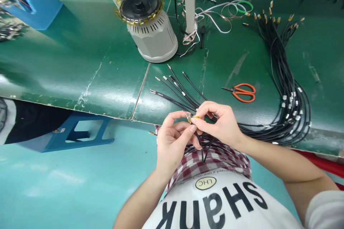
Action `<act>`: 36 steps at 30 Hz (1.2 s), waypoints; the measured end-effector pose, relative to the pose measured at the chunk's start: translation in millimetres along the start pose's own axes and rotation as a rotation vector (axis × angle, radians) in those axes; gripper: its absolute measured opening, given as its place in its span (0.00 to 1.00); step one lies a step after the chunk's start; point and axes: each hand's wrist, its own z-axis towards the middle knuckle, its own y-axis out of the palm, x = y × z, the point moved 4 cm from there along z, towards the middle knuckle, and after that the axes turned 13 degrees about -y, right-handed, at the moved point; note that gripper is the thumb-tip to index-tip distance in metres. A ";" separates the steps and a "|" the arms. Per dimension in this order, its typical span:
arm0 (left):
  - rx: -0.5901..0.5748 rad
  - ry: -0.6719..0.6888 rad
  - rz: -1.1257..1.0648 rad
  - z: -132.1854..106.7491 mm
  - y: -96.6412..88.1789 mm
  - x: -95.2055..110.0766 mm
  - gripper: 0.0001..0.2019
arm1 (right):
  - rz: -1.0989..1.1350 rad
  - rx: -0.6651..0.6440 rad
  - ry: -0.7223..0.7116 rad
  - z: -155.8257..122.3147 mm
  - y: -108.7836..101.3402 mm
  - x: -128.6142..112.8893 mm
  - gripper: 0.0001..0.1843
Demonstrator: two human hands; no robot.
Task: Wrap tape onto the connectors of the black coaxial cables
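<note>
My left hand (172, 139) and my right hand (219, 121) meet just off the near edge of the green bench (80, 64). Both pinch the end of one thin black cable with a small metal terminal (188, 116) and a bit of yellow tape at its tip. Several more black cables (174, 87) fan out from under my hands onto the bench, their metal tips pointing away to the left. Some cables hang down over my checked lap.
A grey tape dispenser (152, 28) with a yellow-taped reel stands at the back centre. Orange-handled scissors (242, 92) lie right of my hands. A large looped bundle of black cables (287, 89) fills the right side. A blue bin (36, 5) sits far left; a blue stool (75, 134) is below.
</note>
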 end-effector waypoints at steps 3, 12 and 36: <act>0.008 -0.009 -0.005 0.3 0.0 0.0 0.13 | -0.009 0.004 0.000 -0.3 -0.3 0.6 0.07; -0.014 0.004 -0.021 -0.5 1.0 0.5 0.12 | 0.007 0.033 0.011 -2.5 2.2 1.7 0.07; 0.072 -0.005 0.101 -0.6 -1.9 8.8 0.08 | 0.048 -0.041 0.087 -4.7 -0.4 -5.3 0.10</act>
